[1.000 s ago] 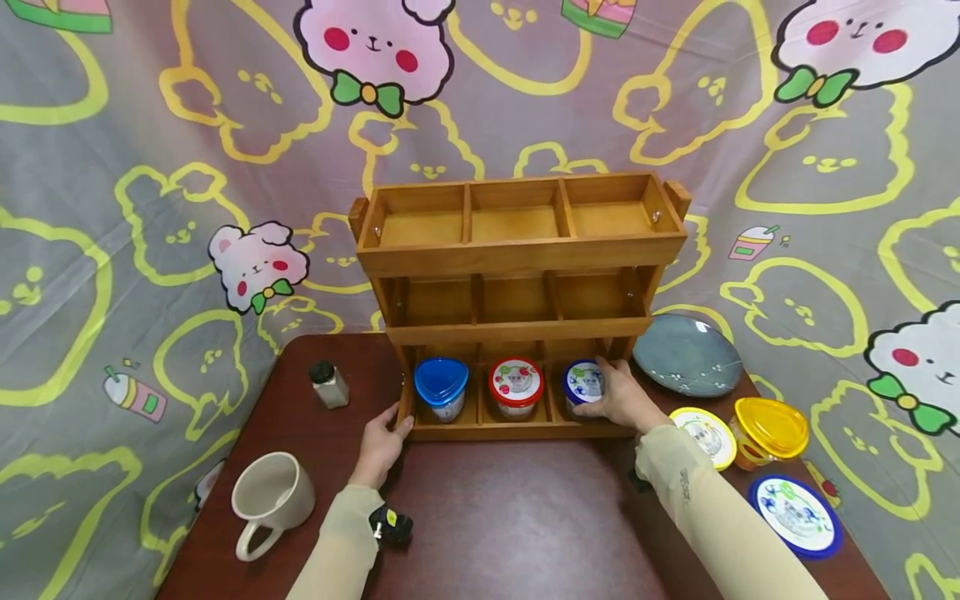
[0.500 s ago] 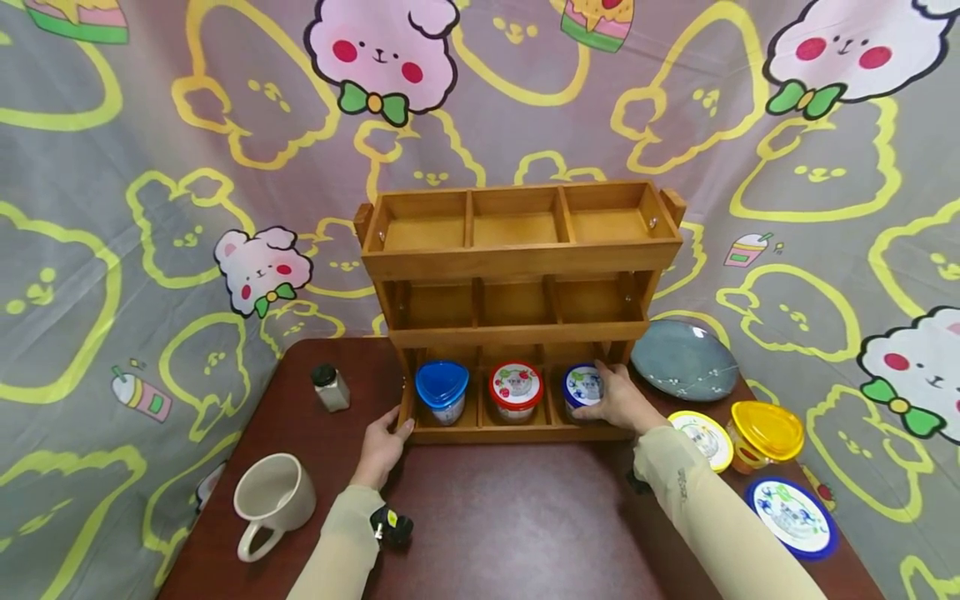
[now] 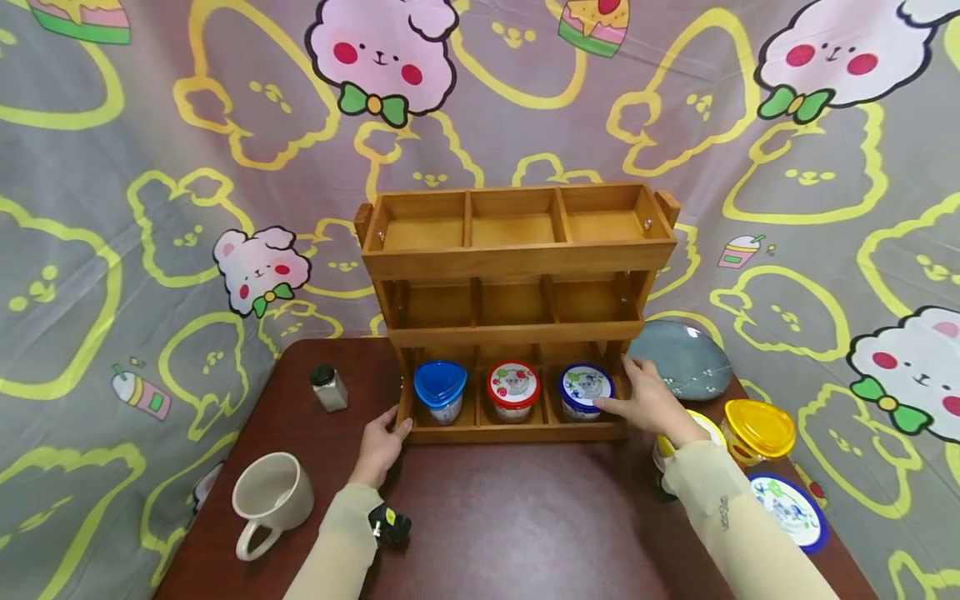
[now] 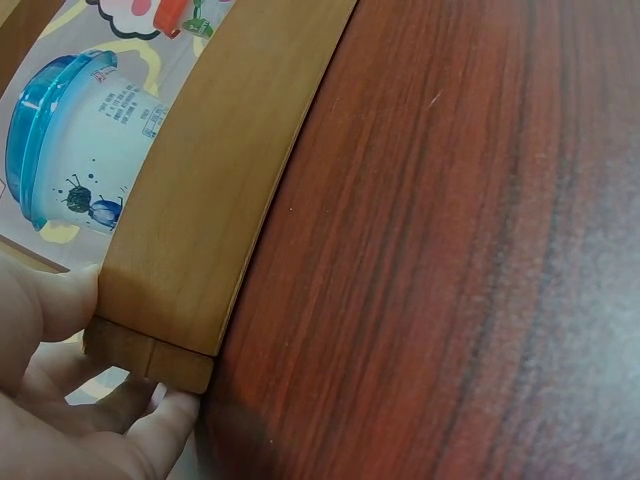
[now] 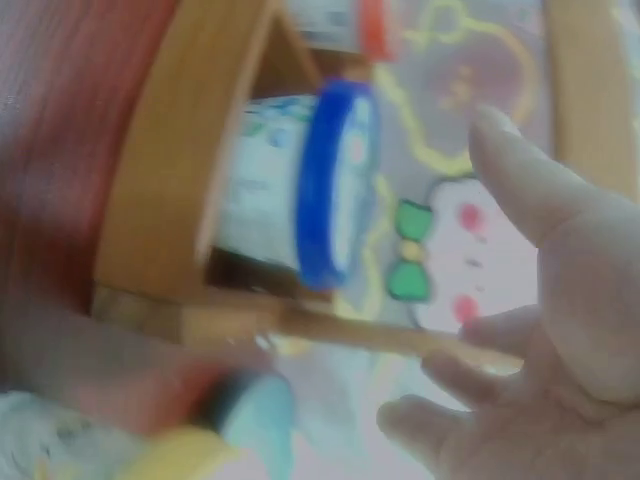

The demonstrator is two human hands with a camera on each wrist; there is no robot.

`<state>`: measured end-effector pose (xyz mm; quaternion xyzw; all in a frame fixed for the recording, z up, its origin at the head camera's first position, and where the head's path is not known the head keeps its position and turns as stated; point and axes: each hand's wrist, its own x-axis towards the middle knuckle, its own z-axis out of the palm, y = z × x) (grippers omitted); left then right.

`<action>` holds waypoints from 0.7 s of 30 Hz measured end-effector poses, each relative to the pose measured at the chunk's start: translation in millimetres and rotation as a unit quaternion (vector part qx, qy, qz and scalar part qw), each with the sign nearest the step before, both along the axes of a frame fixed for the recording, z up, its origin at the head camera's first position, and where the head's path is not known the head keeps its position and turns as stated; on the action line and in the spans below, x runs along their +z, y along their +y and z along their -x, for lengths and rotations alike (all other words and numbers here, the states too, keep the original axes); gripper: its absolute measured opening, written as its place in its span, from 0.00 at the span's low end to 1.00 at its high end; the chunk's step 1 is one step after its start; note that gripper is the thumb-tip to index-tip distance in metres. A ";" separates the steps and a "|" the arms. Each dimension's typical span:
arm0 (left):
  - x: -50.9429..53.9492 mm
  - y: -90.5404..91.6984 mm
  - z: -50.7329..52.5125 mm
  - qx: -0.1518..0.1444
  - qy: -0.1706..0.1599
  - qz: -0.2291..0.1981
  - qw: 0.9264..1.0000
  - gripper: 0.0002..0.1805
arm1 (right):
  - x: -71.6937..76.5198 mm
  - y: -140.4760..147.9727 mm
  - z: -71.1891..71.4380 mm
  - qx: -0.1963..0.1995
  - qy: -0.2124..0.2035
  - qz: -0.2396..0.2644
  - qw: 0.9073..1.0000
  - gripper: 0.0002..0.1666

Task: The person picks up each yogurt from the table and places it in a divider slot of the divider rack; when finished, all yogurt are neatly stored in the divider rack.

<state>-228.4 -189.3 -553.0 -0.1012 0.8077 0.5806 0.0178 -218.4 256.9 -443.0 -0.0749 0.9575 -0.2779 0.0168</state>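
Note:
A three-tier wooden rack (image 3: 517, 260) stands on the table. Its bottom tier holds a blue-lidded tub (image 3: 441, 385) at the left, a red-lidded tub (image 3: 513, 388) in the middle and a round tub with a dark-blue rim (image 3: 585, 390) at the right. My left hand (image 3: 381, 446) grips the rack's lower left corner, thumb on the wood (image 4: 180, 230) in the left wrist view. With fingers spread, my right hand (image 3: 651, 402) is beside the right tub, holding nothing; in the right wrist view the hand (image 5: 560, 330) is apart from that tub (image 5: 335, 185).
A mug (image 3: 273, 496) and a black-capped shaker (image 3: 328, 387) stand at the left. At the right are a grey-blue plate (image 3: 686, 360), a yellow-lidded tub (image 3: 759, 429), a blue-rimmed tub (image 3: 791, 512) and another yellow-rimmed tub (image 3: 708, 429) partly behind my right wrist.
My right hand has let go of the right tub and moved to the right, its fingers opening. The tub remains in its compartment. My left hand keeps its grip on the rack's corner.

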 end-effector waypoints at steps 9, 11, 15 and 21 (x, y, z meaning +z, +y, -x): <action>-2.3 0.2 1.2 0.003 -0.001 -0.009 1.000 0.30 | 37.4 26.1 -62.4 -0.047 0.025 0.025 0.998 0.61; -2.2 0.2 1.9 0.002 0.001 -0.008 1.000 0.30 | 39.4 31.9 -74.8 -0.061 0.035 0.032 0.997 0.60; -2.6 -0.1 2.0 0.002 0.002 -0.008 1.000 0.30 | 38.2 41.7 -98.8 -0.081 0.056 0.055 0.994 0.57; -2.4 1.2 1.1 0.009 -0.007 -0.003 1.000 0.30 | 21.9 49.1 -123.5 -0.132 0.078 0.078 0.985 0.54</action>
